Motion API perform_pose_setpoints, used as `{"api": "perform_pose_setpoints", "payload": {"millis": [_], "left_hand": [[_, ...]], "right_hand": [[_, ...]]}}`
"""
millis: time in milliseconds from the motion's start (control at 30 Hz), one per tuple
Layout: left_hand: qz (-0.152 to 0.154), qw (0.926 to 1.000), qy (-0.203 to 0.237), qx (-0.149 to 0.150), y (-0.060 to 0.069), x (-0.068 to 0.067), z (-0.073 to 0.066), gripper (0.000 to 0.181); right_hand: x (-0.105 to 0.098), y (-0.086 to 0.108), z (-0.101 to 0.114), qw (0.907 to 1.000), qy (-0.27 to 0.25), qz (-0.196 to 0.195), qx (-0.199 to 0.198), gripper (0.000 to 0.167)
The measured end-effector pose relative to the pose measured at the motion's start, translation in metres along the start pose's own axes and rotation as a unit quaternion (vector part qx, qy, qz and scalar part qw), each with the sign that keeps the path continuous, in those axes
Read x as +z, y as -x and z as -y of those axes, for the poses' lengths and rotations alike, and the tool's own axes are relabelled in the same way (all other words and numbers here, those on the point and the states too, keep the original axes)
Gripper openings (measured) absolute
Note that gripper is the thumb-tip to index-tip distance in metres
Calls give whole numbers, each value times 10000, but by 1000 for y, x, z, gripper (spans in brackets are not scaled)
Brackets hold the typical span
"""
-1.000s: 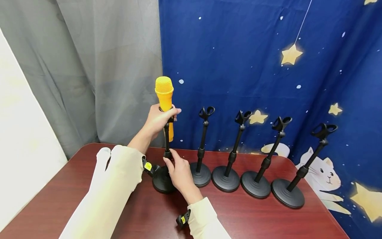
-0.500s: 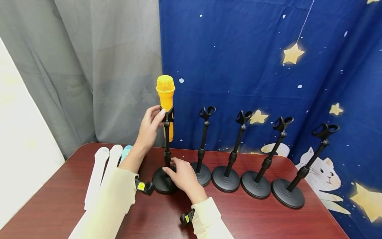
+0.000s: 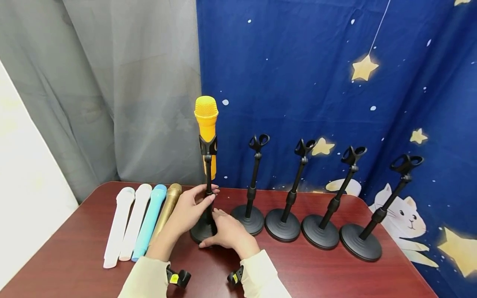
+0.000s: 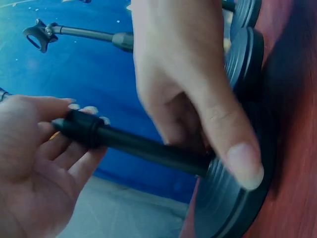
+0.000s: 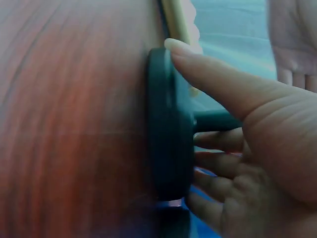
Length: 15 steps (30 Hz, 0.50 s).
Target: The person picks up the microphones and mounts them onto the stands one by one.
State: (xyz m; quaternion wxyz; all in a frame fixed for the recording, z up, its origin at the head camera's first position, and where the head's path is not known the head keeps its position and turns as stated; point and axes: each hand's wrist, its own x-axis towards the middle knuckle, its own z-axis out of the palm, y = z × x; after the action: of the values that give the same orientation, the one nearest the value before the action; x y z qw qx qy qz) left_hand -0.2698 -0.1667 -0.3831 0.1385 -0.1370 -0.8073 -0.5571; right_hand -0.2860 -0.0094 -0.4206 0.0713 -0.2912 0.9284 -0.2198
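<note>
A yellow microphone (image 3: 206, 108) stands upright in the clip of the leftmost black microphone stand (image 3: 208, 165). My left hand (image 3: 189, 209) is around the collar low on that stand's pole, with the thumb in front and fingertips behind; the left wrist view has this hand (image 4: 44, 158) at the collar (image 4: 81, 128). Below it, my right hand (image 3: 232, 231) holds the round base, its thumb lying along the front rim. In the right wrist view, the right thumb (image 5: 218, 74) reaches the rim of the base (image 5: 171, 129) and the other fingers touch its far side.
Several black stands with bare clips, such as the nearest one (image 3: 249, 219), line up to the right. On the left lie two white microphones (image 3: 120, 225), a light blue one (image 3: 150, 221) and a gold one (image 3: 166, 209). Curtains hang behind the table (image 3: 316, 273).
My left hand has let go of the clip and come down to the lower pole. The right hand has slid from the pole down to the base. The yellow microphone stays in the clip.
</note>
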Motion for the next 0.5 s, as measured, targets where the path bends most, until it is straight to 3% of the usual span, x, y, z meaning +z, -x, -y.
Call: {"api": "perform_pose_setpoints", "payload": {"millis": [100,167,500], "left_hand": [[205,9991,-357,-85,6,-3,2,38],[222,9990,-346,-189,9,-5,3,42],[5,9994,294,-160,7,0,10,42]], "right_hand": [[7,2,0,9997,212,1,106,96],[10,2,2,9995,293,-56,93,96],[14,2,2,9989,381,-191,208,96]]}}
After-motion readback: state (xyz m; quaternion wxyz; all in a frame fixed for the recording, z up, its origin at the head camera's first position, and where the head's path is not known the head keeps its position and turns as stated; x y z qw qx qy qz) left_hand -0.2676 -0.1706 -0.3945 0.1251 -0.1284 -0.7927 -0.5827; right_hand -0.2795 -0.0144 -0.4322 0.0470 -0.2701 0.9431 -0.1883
